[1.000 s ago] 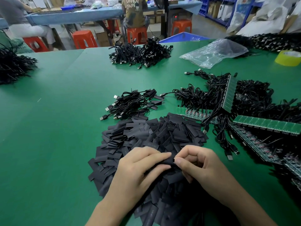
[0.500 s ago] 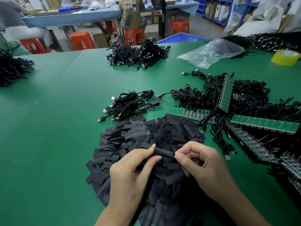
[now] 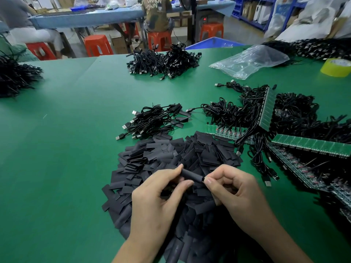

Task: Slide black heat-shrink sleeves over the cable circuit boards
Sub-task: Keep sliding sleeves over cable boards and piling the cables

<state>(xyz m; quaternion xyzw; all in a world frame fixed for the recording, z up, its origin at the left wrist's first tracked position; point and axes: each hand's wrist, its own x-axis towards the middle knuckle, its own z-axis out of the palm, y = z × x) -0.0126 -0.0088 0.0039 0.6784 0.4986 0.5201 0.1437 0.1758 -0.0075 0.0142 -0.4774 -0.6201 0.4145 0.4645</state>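
- The left hand (image 3: 157, 198) pinches the left end of one black heat-shrink sleeve (image 3: 190, 175) between thumb and forefinger, the other fingers curled beneath.
- The right hand (image 3: 233, 194) has its fingers curled, and its thumb and forefinger tips nip the sleeve's right end. Whether a board sits inside the sleeve cannot be told.
- The sleeve is held off the tabletop (image 3: 66, 149), tilted down to the right, just above the pile of sleeves (image 3: 161, 158) that spreads flat under both hands.
- Just beyond the pile lies a small bundle of cables (image 3: 153, 120) with USB plugs pointing left.
- To the right, green circuit board strips (image 3: 311, 147) lie among a tangle of black cables (image 3: 228, 114); one strip stands on edge.
- Farther back sit a second cable heap (image 3: 163, 61), a clear plastic bag (image 3: 248, 61) and a yellow tape roll (image 3: 336, 68).
- At the left edge is another dark heap (image 3: 15, 76).
- Beyond the tabletop stand orange stools (image 3: 97, 45).
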